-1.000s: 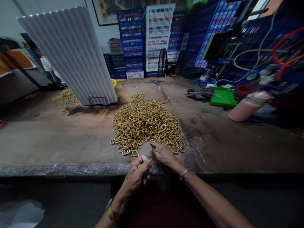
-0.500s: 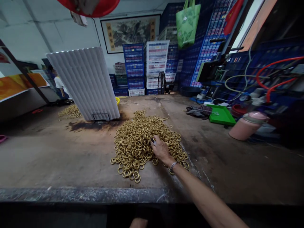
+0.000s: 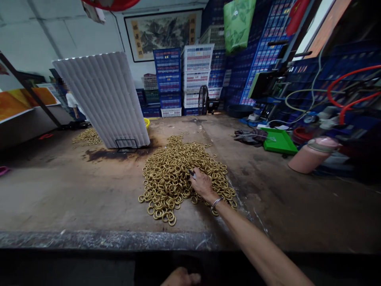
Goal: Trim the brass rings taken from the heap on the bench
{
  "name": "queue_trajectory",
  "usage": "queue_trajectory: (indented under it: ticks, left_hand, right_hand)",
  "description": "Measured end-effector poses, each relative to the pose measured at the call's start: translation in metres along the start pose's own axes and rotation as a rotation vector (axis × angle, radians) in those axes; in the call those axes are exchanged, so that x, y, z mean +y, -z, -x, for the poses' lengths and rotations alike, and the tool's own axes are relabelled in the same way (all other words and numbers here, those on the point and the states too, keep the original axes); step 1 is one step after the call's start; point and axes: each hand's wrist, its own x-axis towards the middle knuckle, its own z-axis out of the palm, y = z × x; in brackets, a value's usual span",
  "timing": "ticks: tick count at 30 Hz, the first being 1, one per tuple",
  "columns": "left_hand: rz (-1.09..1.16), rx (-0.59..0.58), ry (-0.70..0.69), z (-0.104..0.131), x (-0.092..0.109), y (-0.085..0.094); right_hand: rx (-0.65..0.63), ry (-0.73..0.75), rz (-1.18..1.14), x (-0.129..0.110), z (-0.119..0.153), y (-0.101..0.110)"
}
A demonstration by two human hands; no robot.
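A wide heap of brass-coloured rings (image 3: 166,178) lies on the worktable (image 3: 74,198). Over the right part of this heap is my right hand (image 3: 203,184), its fingers closed around a small dark object (image 3: 191,173) whose kind I cannot make out. A metal bracelet (image 3: 216,203) circles that wrist. Low in the view, below the table's front edge, shows part of my left hand (image 3: 182,277). Its fingers look curled, and anything inside them is hidden.
A corrugated pale panel (image 3: 98,99) stands upright in a wire holder at the left, with more rings (image 3: 87,137) behind it. To the right are a crumpled dark cloth (image 3: 250,136), a green tray (image 3: 279,142) and a pink bottle (image 3: 312,156). Stacked crates (image 3: 198,59) stand beyond the table.
My left hand has risen further into view at the bottom. My right hand stays at the heap, still closed on the dark object. The camera view has shifted slightly.
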Motion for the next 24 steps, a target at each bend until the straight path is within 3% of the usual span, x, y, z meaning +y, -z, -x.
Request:
queue_trajectory:
  ticks: [4,7,10,13,15,18,24]
  left_hand:
    - [-0.066,-0.024,-0.101,0.028,0.037,-0.001]
    - [0.052,-0.048,-0.208,0.039,0.075,-0.001]
    - [0.24,0.104,-0.332,0.029,0.098,0.005]
    - [0.271,0.443,-0.425,0.002,0.102,0.016]
    - [0.289,0.585,-0.452,-0.016,0.1,0.022]
    - [0.259,0.659,-0.464,-0.032,0.098,0.026]
    - [0.228,0.695,-0.531,-0.034,0.099,0.018]
  right_hand:
    - [0.038,0.013,-0.075,0.008,0.012,0.001]
    - [0.06,0.055,-0.178,0.013,0.025,-0.002]
    - [0.06,0.073,-0.333,0.015,0.04,-0.004]
    - [0.03,0.053,-0.536,0.015,0.055,-0.003]
    - [-0.016,0.021,-0.664,0.014,0.065,-0.002]
    - [-0.123,-0.071,-0.829,0.012,0.079,-0.003]
    - [-0.236,-0.216,-1.01,0.006,0.098,-0.008]
